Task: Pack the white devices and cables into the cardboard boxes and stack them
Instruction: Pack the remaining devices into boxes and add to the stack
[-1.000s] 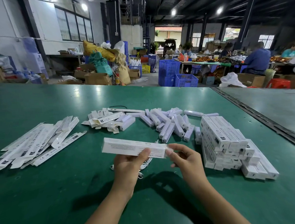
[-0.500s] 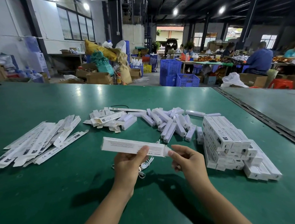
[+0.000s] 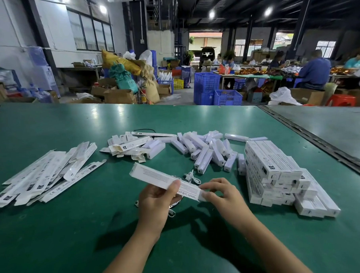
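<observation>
One box [image 3: 166, 181], long and white, is held just above the bench [image 3: 76, 233] in front of the person, slanting from its far end at the upper left down to its near end at the lower right. The left hand [image 3: 155, 201] has it in a closed grip around the middle, thumb across the printed top face and fingers curled beneath. The right hand [image 3: 223, 193] pinches the near end between thumb and fingertips.

A second ago the box lay almost level across the view, and the right hand only touched its end with a fingertip. Since then the box has swung to this slant and the right grip has closed on the end. This looks like the end flap being pressed shut, so this box is probably nearly packed and ready to stack.

A loose white cable [image 3: 190, 176] lies on the bench just behind the box, and more cable shows below the left hand. To the right, near the right hand, stands the stack of packed boxes [image 3: 275, 173]. Beyond the hands lies a heap of white devices [image 3: 206, 151] not yet boxed. Well to the left are the flat cartons [image 3: 46, 175], fanned out, with a smaller heap of cartons [image 3: 130, 147] behind them, so a lot of packing is left.
</observation>
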Motion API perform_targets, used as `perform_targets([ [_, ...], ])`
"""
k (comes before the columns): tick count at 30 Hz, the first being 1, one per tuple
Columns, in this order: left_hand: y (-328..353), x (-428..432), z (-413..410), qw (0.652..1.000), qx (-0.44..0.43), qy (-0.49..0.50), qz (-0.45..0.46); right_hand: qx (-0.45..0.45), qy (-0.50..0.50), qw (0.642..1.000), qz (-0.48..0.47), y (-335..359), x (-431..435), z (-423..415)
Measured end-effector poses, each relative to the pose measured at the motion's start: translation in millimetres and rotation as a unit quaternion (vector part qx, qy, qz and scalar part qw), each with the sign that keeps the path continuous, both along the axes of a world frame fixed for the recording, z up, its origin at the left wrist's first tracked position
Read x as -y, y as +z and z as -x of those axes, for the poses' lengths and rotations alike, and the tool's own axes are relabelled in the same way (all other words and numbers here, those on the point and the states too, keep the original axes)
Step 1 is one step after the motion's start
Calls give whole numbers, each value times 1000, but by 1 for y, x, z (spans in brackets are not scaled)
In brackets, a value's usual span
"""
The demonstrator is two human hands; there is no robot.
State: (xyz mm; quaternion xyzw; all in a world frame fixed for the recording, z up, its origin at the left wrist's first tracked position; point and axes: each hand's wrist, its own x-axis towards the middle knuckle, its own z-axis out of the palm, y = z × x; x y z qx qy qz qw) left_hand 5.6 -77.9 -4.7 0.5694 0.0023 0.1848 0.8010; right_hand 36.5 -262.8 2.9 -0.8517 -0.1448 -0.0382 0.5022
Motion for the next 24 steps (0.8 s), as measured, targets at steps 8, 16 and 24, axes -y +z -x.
perform_targets([
  [8, 0, -5, 3, 995, 37, -22, -86, -54, 25, 997, -56, 2, 4, 0],
  [16, 0, -7, 2, 995, 35, -20, -95, -193, 105, 936, -277, -5, 9, -5],
  [24, 4, -3, 0, 1000, 1, 11, 30, -143, 8, 923, -357, -10, -6, -4],
])
